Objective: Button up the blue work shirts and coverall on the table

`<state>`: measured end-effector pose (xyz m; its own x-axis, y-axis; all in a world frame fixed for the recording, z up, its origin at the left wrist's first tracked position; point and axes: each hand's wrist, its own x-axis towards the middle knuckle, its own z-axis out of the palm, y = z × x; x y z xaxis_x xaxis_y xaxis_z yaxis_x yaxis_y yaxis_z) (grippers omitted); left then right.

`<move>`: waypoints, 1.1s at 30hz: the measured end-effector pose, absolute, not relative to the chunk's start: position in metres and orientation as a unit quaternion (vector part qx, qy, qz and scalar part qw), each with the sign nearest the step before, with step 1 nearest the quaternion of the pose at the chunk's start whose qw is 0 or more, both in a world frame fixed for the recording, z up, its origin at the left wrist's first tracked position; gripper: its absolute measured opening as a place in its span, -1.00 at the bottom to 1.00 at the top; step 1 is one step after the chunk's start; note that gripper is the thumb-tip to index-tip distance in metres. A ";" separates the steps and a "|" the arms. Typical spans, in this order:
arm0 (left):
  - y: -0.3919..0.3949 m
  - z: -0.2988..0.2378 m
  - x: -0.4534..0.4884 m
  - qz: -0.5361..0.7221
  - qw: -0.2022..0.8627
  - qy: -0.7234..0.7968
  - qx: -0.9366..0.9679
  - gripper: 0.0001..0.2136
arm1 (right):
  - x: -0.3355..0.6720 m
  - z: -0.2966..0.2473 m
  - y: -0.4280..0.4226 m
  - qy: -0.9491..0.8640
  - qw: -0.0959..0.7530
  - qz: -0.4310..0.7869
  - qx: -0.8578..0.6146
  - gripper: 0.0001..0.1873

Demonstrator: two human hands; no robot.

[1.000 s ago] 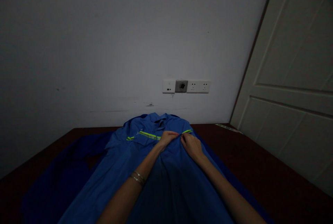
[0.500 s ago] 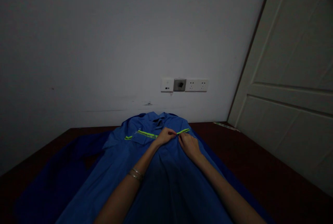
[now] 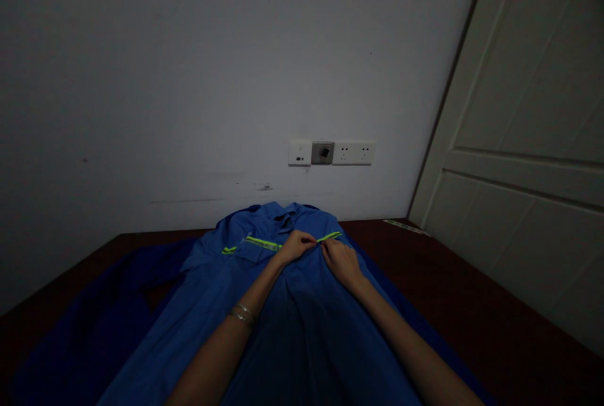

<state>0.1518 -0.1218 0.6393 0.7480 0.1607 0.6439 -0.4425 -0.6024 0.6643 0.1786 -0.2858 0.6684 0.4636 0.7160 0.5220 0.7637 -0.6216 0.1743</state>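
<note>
A blue work jacket (image 3: 283, 324) with yellow-green reflective stripes (image 3: 262, 243) lies spread front-up on a dark brown table (image 3: 472, 293), collar toward the wall. Both of my hands meet at its chest along the front opening. My left hand (image 3: 296, 245), with thin bracelets on the wrist, pinches the fabric edge with curled fingers. My right hand (image 3: 340, 261) pinches the opposite edge just beside it. What lies between the fingertips is too small to make out.
A white wall stands behind the table with a row of sockets (image 3: 331, 153). A white panelled door (image 3: 528, 160) is at the right. A darker blue cloth (image 3: 94, 311) lies under the jacket at the left. A small strip (image 3: 406, 227) lies at the table's far right corner.
My hands have stayed pinched together at the jacket's chest with only small finger shifts. The view has drifted slightly, moving everything a little left and up.
</note>
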 end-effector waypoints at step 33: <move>-0.122 0.623 0.167 0.348 0.448 -0.130 0.813 -0.81 | 0.188 0.664 -0.283 -0.425 0.241 -0.235 -0.840 -0.76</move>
